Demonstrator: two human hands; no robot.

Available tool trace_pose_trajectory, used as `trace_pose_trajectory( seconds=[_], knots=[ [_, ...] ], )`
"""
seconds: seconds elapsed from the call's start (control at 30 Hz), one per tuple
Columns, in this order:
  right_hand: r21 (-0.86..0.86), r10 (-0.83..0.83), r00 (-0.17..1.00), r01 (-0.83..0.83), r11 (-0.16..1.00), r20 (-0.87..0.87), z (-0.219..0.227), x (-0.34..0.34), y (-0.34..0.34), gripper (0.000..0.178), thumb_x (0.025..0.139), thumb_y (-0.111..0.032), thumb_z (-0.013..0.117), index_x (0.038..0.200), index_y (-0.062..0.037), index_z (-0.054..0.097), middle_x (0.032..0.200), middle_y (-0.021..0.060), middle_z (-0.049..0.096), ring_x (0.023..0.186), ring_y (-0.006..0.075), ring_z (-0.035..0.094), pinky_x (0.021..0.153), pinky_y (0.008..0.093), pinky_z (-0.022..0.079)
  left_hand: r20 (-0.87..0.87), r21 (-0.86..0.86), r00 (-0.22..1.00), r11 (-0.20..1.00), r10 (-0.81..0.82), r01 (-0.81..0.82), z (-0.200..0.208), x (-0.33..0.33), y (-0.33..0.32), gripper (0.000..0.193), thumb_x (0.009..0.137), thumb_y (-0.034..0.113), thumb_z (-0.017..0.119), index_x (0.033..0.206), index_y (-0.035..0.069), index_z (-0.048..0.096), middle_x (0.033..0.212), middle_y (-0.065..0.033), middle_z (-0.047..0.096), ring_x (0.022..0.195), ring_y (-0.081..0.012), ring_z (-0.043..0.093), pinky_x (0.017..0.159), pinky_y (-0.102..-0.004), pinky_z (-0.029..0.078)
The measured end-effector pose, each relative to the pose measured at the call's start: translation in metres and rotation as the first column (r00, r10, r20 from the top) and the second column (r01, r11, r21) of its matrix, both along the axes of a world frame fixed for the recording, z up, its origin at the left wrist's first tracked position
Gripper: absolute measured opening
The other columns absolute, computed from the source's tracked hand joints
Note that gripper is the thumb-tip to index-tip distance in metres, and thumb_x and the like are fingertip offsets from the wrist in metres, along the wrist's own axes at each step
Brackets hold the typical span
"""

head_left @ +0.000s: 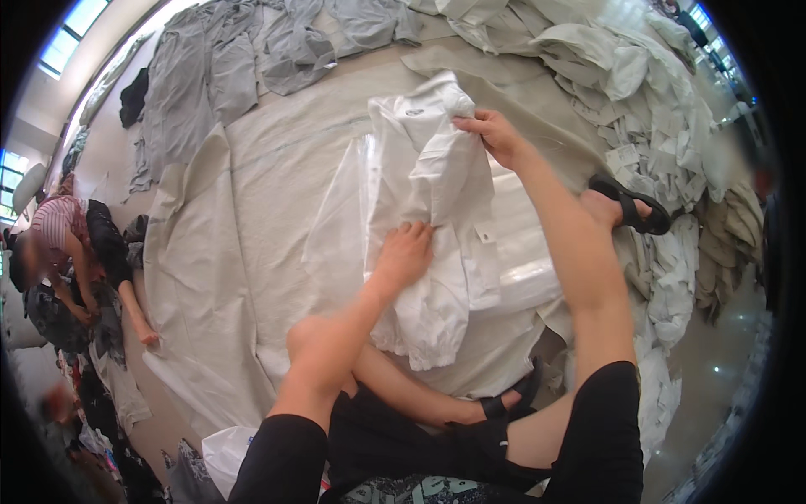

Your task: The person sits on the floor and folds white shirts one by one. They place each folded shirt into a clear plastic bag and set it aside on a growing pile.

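Note:
A white garment (449, 181) with a gathered, elastic-looking hem lies spread in front of me, on the beige cloth covering the floor. My right hand (495, 136) pinches its far right edge between thumb and fingers, lifting that part slightly. Lower down, my left hand (406, 254) rests on the garment's left side with fingers curled into the fabric. A small white tag (484, 233) shows on its right side. Beneath and right of it lies shiny, clear plastic (531, 277), partly covered by the garment.
Grey garments (201, 84) lie along the far left. White garments (625, 80) are heaped at the far right, with beige ones (729, 244) beyond. My bent legs and black sandals (634, 206) frame the work area. Another person (63, 227) bends over dark clothes at left.

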State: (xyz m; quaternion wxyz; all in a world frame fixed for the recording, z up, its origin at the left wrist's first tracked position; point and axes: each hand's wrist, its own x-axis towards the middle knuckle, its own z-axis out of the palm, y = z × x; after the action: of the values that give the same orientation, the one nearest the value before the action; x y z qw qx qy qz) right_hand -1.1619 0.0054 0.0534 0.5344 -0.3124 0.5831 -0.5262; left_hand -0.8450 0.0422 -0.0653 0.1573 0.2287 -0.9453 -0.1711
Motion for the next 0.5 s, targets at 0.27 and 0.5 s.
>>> trace_pose_trajectory(
  seconds=[0.27,0.5],
  knots=[
    [0.055,0.516,0.580,-0.630,0.775,-0.631,0.058,0.074,0.217,0.043,0.080,0.005,0.076,0.113,-0.0203,0.085,0.116,-0.0006,0.070,0.121,0.0220,0.061,0.107,0.0358,0.047,0.014,-0.092,0.982,0.978,-0.187,0.188,-0.062,0.021,-0.011,0.029,0.093,0.025,0.066,0.113,0.006,0.076,0.112,-0.0176,0.075,0.117,-0.0365,0.066,0.102,-0.0533,0.051],
    [0.141,0.350,0.406,-0.463,0.875,-0.844,-0.014,0.089,0.308,0.040,0.085,-0.001,0.071,0.121,-0.0151,0.081,0.140,0.0115,0.066,0.139,0.0357,0.055,0.117,0.0429,0.045,-0.005,-0.172,0.814,0.802,-0.581,0.572,0.037,0.122,-0.026,0.043,0.097,0.030,0.063,0.134,0.010,0.072,0.135,-0.0167,0.072,0.127,-0.0361,0.066,0.111,-0.0472,0.051]
  ],
)
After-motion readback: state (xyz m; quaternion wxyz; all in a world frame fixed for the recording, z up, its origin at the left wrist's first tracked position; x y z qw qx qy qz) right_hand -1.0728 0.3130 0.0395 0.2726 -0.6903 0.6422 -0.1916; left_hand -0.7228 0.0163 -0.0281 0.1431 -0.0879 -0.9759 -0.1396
